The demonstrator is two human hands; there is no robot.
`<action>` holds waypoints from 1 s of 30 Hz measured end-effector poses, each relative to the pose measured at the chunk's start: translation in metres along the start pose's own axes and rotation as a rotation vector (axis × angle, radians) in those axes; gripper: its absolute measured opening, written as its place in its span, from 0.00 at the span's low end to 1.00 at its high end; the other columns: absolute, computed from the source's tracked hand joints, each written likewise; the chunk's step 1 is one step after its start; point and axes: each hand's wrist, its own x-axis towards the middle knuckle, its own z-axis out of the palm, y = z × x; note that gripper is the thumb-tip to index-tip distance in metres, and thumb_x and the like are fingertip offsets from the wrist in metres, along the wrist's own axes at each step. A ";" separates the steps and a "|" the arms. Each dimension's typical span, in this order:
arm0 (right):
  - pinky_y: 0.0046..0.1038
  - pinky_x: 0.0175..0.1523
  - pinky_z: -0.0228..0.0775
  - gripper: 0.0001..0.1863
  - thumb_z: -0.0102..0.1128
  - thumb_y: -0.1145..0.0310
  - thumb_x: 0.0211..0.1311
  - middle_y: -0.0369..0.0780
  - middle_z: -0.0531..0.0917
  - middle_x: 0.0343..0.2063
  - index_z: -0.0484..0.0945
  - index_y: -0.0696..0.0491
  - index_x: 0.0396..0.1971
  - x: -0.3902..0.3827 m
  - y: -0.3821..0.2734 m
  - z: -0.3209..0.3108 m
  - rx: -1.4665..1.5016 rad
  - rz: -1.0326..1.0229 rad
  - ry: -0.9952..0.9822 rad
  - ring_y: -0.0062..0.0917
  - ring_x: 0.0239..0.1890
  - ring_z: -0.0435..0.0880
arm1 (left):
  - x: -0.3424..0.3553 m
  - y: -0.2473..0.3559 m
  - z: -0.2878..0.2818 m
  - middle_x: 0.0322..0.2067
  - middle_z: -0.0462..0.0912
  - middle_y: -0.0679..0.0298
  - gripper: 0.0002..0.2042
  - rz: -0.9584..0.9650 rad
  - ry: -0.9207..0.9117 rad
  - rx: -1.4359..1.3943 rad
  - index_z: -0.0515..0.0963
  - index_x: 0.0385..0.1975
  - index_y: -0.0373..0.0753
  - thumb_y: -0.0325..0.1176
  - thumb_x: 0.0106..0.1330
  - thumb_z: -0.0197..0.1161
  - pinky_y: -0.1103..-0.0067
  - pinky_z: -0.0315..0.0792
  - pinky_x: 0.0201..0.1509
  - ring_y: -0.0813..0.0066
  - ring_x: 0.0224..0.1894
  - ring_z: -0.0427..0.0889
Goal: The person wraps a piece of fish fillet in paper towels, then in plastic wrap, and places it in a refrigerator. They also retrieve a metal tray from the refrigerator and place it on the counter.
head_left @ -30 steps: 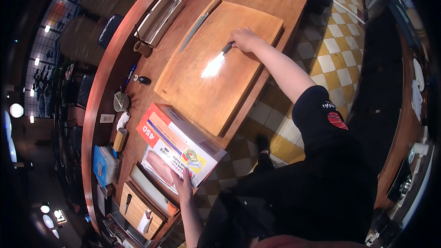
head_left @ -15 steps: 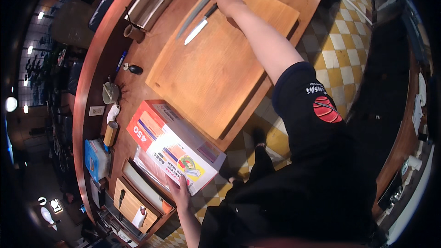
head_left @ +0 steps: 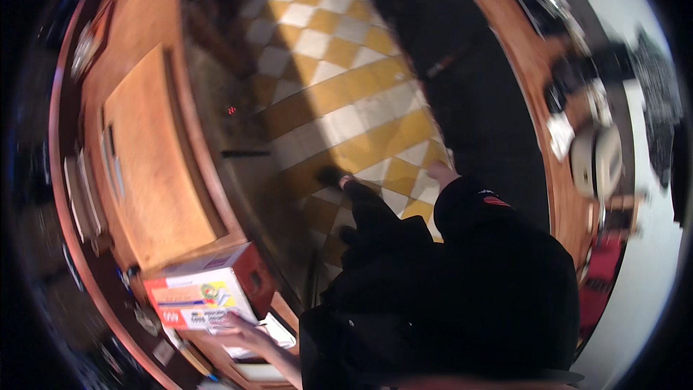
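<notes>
My left hand (head_left: pixel 245 336) grips the lower edge of a red-and-white cardboard box (head_left: pixel 188 292), its fingers blurred. A pale flat item (head_left: pixel 278 328) is partly visible beside that hand, under the box. Beyond the box lies a thick wooden cutting board (head_left: pixel 162 202), with knives (head_left: pixel 113 162) along its far left side. My right arm hangs by my body in its dark sleeve; only skin of the right hand (head_left: pixel 440 170) shows past the sleeve, too smeared to make out its fingers.
The wooden counter (head_left: pixel 141 7) curves along the left. A checked yellow-and-white floor (head_left: pixel 325 50) with a dark mat (head_left: pixel 484 123) runs ahead. The right-hand counter (head_left: pixel 527 79) holds a beige round appliance (head_left: pixel 593 162), a white cloth (head_left: pixel 559 133) and dark items.
My right hand has left the knife on the board and dropped to my side. The view has swung rightward toward the floor and right counter. My left hand remains at the box.
</notes>
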 end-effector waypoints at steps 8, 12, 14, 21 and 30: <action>0.29 0.22 0.67 0.07 0.54 0.60 0.68 0.34 0.83 0.29 0.79 0.45 0.35 -0.288 0.283 -0.057 0.898 0.980 0.210 0.20 0.20 0.77 | -0.109 0.015 0.047 0.46 0.77 0.57 0.11 0.870 -0.558 -0.370 0.76 0.51 0.33 0.26 0.72 0.58 0.75 0.75 0.51 0.70 0.49 0.77; 0.28 0.23 0.71 0.24 0.57 0.61 0.67 0.34 0.85 0.39 0.71 0.40 0.64 -0.348 0.294 -0.073 1.276 0.818 0.433 0.20 0.24 0.80 | -0.239 -0.005 0.078 0.25 0.82 0.64 0.08 0.155 -1.378 -0.190 0.82 0.35 0.32 0.28 0.73 0.57 0.79 0.72 0.28 0.80 0.19 0.74; 0.27 0.26 0.73 0.28 0.59 0.60 0.68 0.35 0.84 0.41 0.67 0.39 0.67 -0.347 0.306 -0.085 1.345 0.719 0.370 0.21 0.26 0.81 | -0.265 -0.061 0.097 0.21 0.83 0.62 0.16 0.351 -1.576 -0.050 0.84 0.28 0.35 0.38 0.75 0.56 0.77 0.69 0.26 0.78 0.19 0.76; 0.34 0.42 0.77 0.20 0.72 0.65 0.57 0.38 0.79 0.36 0.70 0.50 0.43 -0.360 0.399 -0.017 1.510 1.075 1.248 0.27 0.36 0.82 | -0.361 -0.104 0.110 0.28 0.84 0.59 0.14 0.603 -1.801 0.419 0.83 0.38 0.40 0.42 0.75 0.56 0.74 0.74 0.37 0.70 0.28 0.81; 0.33 0.35 0.74 0.30 0.69 0.44 0.58 0.44 0.85 0.19 0.82 0.63 0.24 -0.316 0.225 -0.020 1.049 0.044 0.086 0.28 0.26 0.84 | -0.605 -0.019 0.163 0.50 0.82 0.54 0.26 1.121 -1.424 -0.105 0.71 0.60 0.30 0.37 0.66 0.69 0.68 0.70 0.64 0.62 0.55 0.80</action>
